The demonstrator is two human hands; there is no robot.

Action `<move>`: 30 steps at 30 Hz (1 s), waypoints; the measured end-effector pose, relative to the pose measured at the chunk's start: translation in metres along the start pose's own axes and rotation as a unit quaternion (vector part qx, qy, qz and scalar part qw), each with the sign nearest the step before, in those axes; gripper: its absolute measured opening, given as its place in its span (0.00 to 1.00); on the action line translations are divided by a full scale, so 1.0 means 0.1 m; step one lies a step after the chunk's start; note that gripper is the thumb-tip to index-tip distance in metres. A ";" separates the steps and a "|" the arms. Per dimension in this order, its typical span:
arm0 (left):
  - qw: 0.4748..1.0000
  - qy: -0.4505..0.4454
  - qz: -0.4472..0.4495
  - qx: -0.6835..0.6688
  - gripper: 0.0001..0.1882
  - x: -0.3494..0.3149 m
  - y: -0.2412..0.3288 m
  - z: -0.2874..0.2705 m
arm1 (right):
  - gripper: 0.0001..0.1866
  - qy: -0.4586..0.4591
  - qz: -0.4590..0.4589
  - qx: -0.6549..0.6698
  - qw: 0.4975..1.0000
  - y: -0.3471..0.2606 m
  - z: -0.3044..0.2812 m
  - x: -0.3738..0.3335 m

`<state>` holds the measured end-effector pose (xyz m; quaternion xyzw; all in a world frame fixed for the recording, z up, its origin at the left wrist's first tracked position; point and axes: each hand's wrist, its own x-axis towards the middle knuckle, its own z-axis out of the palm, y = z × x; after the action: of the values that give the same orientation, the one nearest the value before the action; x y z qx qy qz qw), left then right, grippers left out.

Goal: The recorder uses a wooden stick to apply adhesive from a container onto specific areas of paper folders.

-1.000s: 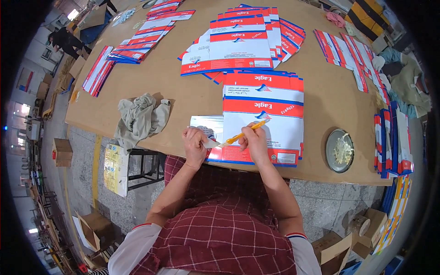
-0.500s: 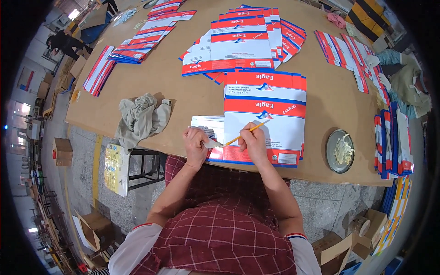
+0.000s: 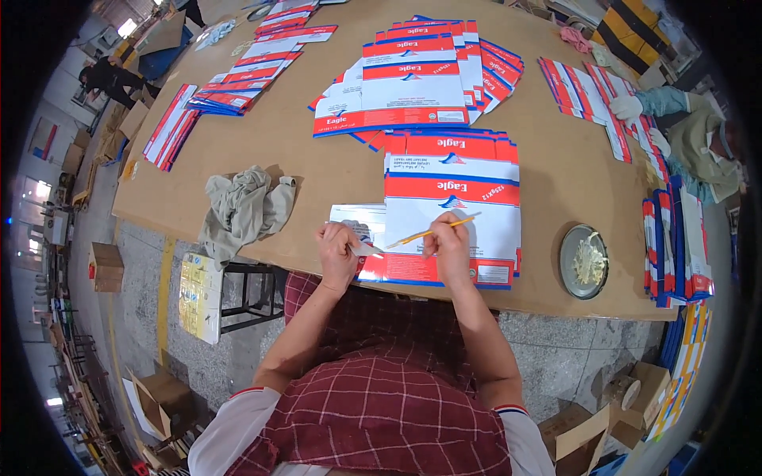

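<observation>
Carton (image 3: 494, 226) lies flat atop its pile (image 3: 484, 163) at the near edge of the surface (image 3: 278, 139), w/ our L hand (image 3: 339, 250) curled tight round a white scrap (image 3: 364, 249) and our R hand (image 3: 451, 247) pinching a yellow stick (image 3: 411, 237), tip just by the scrap. We'd say we're mid-job: this one's prob. not finished, & whether the fanned stack (image 3: 413, 86) beyond is done or waiting, we can't tell.

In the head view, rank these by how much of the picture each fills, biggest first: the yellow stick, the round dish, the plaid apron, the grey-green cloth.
1. Plaid apron, probably looking larger through nearness to the camera
2. Grey-green cloth
3. Round dish
4. Yellow stick, long but very thin
</observation>
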<state>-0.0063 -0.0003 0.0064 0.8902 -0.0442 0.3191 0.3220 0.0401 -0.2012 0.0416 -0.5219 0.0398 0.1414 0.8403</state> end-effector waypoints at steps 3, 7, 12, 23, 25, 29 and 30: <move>0.998 -0.039 -0.032 0.029 0.09 0.02 -0.02 0.00 | 0.06 0.000 0.021 0.139 0.990 0.03 -0.12 0.00; 0.994 -0.083 -0.059 0.043 0.09 0.08 -0.04 0.06 | 0.08 0.011 0.069 0.293 0.953 0.07 -0.27 0.05; 0.997 -0.057 -0.044 0.030 0.09 0.11 -0.04 0.05 | 0.07 0.011 -0.007 0.123 0.992 0.11 -0.06 0.02; 0.998 -0.046 -0.018 0.029 0.10 0.05 -0.07 0.03 | 0.07 -0.013 -0.015 -0.047 0.999 0.24 0.15 0.02; 0.999 -0.041 -0.014 0.027 0.10 0.03 -0.07 0.03 | 0.07 -0.018 -0.015 -0.049 0.999 0.23 0.18 0.00; 0.999 -0.037 -0.003 0.028 0.11 0.03 -0.04 0.04 | 0.08 -0.021 -0.026 -0.097 0.995 0.19 0.24 -0.02; 0.999 -0.034 0.000 0.031 0.12 0.04 -0.04 0.04 | 0.08 -0.022 -0.042 -0.135 0.990 0.17 0.25 -0.03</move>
<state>0.0001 0.0007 0.0036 0.9102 -0.0453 0.2896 0.2927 0.0306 -0.1724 0.0394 -0.6289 -0.0202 0.1217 0.7677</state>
